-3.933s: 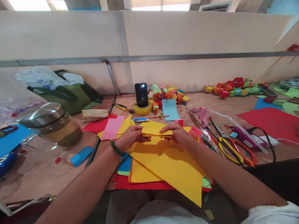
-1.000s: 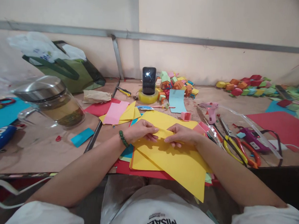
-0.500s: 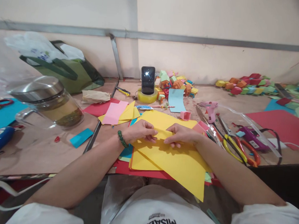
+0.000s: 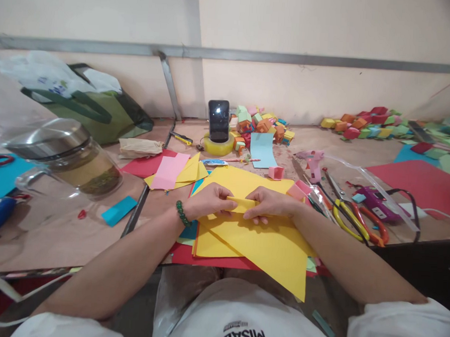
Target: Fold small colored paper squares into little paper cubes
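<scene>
This looks like a papercraft workshop: a long brown surface [image 4: 62, 245] along a cream wall [image 4: 293, 26] carries large yellow paper sheets [image 4: 266, 246], a pink plastic glue gun [image 4: 313, 165], a slim yellow-and-black utility knife [image 4: 182, 138] and a heap of small multicoloured folded-paper boxes [image 4: 263, 125]

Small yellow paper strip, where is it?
In the head view, just right of centre, the strip is held between the left hand and right hand, over large yellow paper sheets.
</scene>
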### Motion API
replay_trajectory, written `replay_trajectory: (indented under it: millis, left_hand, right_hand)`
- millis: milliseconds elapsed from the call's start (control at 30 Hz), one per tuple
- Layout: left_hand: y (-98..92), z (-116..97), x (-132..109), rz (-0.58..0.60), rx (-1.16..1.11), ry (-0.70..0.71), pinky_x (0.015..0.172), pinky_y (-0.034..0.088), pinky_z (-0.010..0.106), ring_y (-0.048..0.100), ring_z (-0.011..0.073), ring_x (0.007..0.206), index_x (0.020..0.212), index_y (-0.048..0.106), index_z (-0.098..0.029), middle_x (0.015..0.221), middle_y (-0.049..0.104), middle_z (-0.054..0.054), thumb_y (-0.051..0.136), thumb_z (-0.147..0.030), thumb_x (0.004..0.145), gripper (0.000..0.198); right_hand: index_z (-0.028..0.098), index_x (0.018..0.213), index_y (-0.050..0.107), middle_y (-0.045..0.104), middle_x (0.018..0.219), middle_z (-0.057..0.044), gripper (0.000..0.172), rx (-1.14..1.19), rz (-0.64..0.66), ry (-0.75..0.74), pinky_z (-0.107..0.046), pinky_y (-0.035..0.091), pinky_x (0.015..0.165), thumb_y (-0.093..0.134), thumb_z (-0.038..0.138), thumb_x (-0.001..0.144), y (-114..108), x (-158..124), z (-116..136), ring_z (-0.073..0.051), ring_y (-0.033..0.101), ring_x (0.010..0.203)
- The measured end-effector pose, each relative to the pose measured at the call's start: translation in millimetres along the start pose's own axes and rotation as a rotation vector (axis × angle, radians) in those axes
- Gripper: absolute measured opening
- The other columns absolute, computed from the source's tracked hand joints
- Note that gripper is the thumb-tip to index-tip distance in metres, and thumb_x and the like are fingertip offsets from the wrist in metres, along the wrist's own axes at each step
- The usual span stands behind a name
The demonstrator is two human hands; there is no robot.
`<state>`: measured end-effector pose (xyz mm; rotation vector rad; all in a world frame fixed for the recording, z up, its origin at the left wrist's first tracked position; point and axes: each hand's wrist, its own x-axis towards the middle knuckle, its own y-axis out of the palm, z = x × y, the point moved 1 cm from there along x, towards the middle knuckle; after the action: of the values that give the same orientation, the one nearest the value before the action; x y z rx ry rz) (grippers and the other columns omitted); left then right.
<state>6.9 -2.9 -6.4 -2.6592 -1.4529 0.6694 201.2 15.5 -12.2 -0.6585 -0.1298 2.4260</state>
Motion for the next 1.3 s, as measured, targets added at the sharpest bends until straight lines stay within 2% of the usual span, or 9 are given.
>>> replay_trajectory:
  millis: [200, 300, 400, 500, 700, 867, 1000, 1133, 1300]
  left_hand:
    - [6.9, -2, -2, -0.040, 0.141, 0.015, 0.038, 0.033, 0.015, 0.060, 0.0111, 0.047, 0.059, 0.063, -0.013, 0.052, 0.066, 0.003, 0.069, -0.037, 0.069, 0.026]
    - [2.5, -6, -3, -0.062, 0.050, 0.008, 0.042, 0.039, 0.016, 0.062, 0.0122, 0.050, 0.053, 0.057, -0.015, 0.052, 0.066, 0.002, 0.076, -0.040, 0.061, 0.032]
    - [-5.5, -9, -4, -0.072, -0.068, 0.003, 0.053, 0.048, 0.019, 0.066, 0.0137, 0.056, 0.050, 0.052, -0.015, 0.055, 0.067, 0.002, 0.082, -0.042, 0.052, 0.040]
    - [-11.9, -9, -5, -0.064, -0.121, 0.009, 0.058, 0.050, 0.021, 0.065, 0.0131, 0.057, 0.051, 0.053, -0.015, 0.055, 0.065, 0.002, 0.083, -0.044, 0.052, 0.042]
    - [-13.2, -7, -6, 0.105, 0.048, 0.029, 0.050, 0.044, 0.017, 0.062, 0.0113, 0.054, 0.059, 0.066, -0.015, 0.058, 0.069, 0.004, 0.075, -0.049, 0.065, 0.036]
    - [-5.5, 1, -3, 0.307, 0.068, 0.009, 0.061, 0.051, 0.020, 0.067, 0.0136, 0.060, 0.071, 0.072, -0.014, 0.070, 0.075, 0.007, 0.071, -0.054, 0.069, 0.040]
    - [-4.1, 3, -1, 0.273, 0.007, -0.008, 0.062, 0.052, 0.021, 0.067, 0.0130, 0.057, 0.067, 0.069, -0.013, 0.071, 0.075, 0.006, 0.077, -0.051, 0.064, 0.039]
    - [-5.1, -2, -2, 0.203, -0.083, -0.020, 0.058, 0.052, 0.021, 0.067, 0.0137, 0.055, 0.062, 0.065, -0.013, 0.064, 0.072, 0.005, 0.083, -0.049, 0.056, 0.040]
    - [-5.4, -3, -1, 0.192, -0.115, -0.024, 0.061, 0.053, 0.023, 0.066, 0.0133, 0.055, 0.064, 0.066, -0.013, 0.063, 0.071, 0.004, 0.083, -0.047, 0.057, 0.039]
  right_hand:
    - [0.011, 0.080, 0.069, 0.068, 0.060, -0.002, 0.037, -0.064, -0.004, -0.016, -0.018, 0.044, 0.045, 0.076, 0.045, 0.067, 2, -1, 1, -0.007, 0.057, 0.043]
    - [0.012, 0.076, 0.066, 0.069, 0.061, -0.002, 0.041, -0.024, -0.055, -0.016, -0.018, 0.045, 0.045, 0.078, 0.050, 0.063, -5, -3, 1, -0.008, 0.057, 0.043]
    - [0.014, 0.064, 0.060, 0.068, 0.058, -0.001, 0.042, 0.065, -0.132, -0.035, -0.018, 0.044, 0.044, 0.077, 0.052, 0.062, -13, -8, 2, -0.007, 0.056, 0.041]
    - [0.015, 0.058, 0.057, 0.066, 0.054, 0.000, 0.041, 0.140, -0.187, -0.063, -0.016, 0.041, 0.041, 0.078, 0.050, 0.062, -18, -12, 4, -0.005, 0.053, 0.038]
    - [0.014, 0.055, 0.058, 0.063, 0.049, 0.002, 0.035, 0.138, -0.132, -0.073, -0.015, 0.036, 0.038, 0.078, 0.042, 0.062, -13, -10, 5, -0.004, 0.051, 0.036]
    - [0.014, 0.061, 0.061, 0.061, 0.045, 0.004, 0.034, 0.137, -0.014, -0.069, -0.015, 0.038, 0.038, 0.079, 0.042, 0.061, 0, -3, 5, -0.005, 0.051, 0.034]
    - [0.013, 0.063, 0.062, 0.062, 0.046, 0.002, 0.043, 0.164, -0.089, -0.121, -0.016, 0.040, 0.039, 0.076, 0.053, 0.064, 2, 0, 4, -0.006, 0.051, 0.034]
    - [0.015, 0.055, 0.055, 0.061, 0.044, 0.000, 0.056, 0.198, -0.185, -0.152, -0.017, 0.038, 0.037, 0.064, 0.068, 0.070, -3, -1, 2, -0.006, 0.048, 0.031]
    - [0.015, 0.055, 0.056, 0.059, 0.044, 0.002, 0.047, 0.109, -0.157, -0.174, -0.017, 0.039, 0.039, 0.071, 0.057, 0.069, -6, -5, 1, -0.005, 0.048, 0.033]
